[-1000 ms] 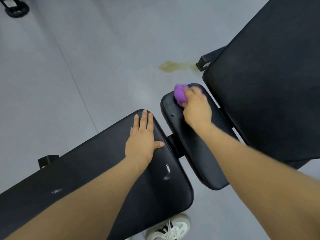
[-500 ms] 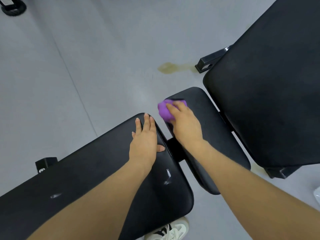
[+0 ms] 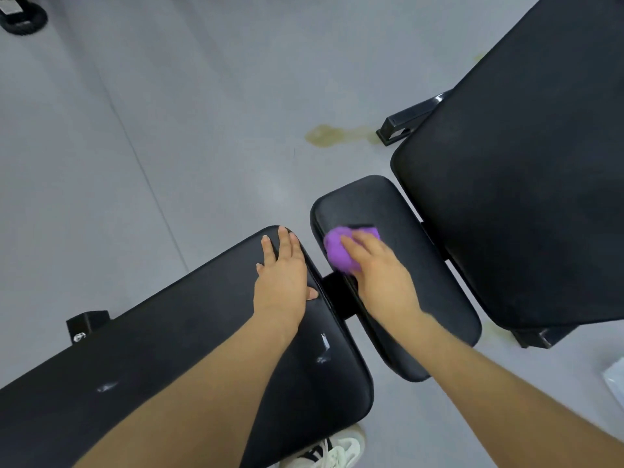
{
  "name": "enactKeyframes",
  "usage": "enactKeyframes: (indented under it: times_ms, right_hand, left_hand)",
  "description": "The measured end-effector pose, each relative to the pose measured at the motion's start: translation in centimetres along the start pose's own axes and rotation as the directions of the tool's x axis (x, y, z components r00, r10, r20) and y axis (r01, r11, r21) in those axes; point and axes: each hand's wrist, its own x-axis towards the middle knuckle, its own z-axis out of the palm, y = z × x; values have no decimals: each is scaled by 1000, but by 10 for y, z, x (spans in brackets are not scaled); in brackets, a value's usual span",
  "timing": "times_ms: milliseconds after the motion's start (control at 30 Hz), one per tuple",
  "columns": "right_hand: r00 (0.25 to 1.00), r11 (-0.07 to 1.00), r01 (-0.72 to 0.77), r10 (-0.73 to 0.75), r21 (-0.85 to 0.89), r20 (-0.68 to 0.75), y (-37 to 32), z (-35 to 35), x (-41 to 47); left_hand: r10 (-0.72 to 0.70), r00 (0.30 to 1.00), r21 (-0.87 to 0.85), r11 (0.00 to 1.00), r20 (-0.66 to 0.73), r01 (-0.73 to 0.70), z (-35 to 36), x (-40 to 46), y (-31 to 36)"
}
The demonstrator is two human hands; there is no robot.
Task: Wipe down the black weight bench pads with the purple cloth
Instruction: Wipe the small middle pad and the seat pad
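The purple cloth (image 3: 339,251) is bunched under the fingers of the right hand (image 3: 381,275), which is curled around it and pressed down on the small pad (image 3: 398,211). The cloth lies toward the near left edge of that pad, beside the gap. The left hand (image 3: 283,282) is laid flat, fingers extended and close together, on the corner of the long pad (image 3: 169,349), left of the small pad. The small pad's long axis runs from its far rounded end toward the person; unwiped surface appears to lie on both sides of the cloth along that axis. The right hand is judged better placed for the next stroke. A larger pad (image 3: 523,180) stands right of the small pad.
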Motion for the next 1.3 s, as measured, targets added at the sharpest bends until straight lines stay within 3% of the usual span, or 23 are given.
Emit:
enactKeyframes:
  times_ms: [200, 467, 667, 800, 900, 1067, 1167, 1300]
  right_hand:
    - [998, 999, -20, 22, 34, -53, -22, -8, 76]
    - [998, 999, -37, 36, -20, -43, 37, 4, -87]
    - [990, 993, -119, 119, 0, -70, 3, 0, 11]
    - [995, 996, -78, 80, 47, -60, -11, -4, 46]
    - [999, 999, -17, 18, 34, -35, 8, 4, -12]
    - [997, 998, -70, 70, -6, -38, 31, 12, -103]
    - [996, 995, -86, 84, -55, -35, 28, 8, -63]
    - [988, 988, -151, 151, 18, -43, 17, -6, 23]
  left_hand:
    - [5, 1000, 53, 999, -25, -3, 2, 0, 1]
    - [-1, 1000, 15, 1000, -11, 2, 2, 0, 1]
    - [-12, 1000, 60, 998, -27, 14, 3, 1, 3]
    - [-12, 999, 82, 996, -39, 15, 1, -2, 5]
    - [-16, 999, 81, 997, -33, 18, -2, -4, 7]
    - [-17, 999, 45, 999, -29, 19, -3, -6, 8]
    - [-13, 999, 56, 998, -36, 15, -2, -6, 8]
    - [-9, 998, 100, 995, -54, 15, 0, -4, 7]
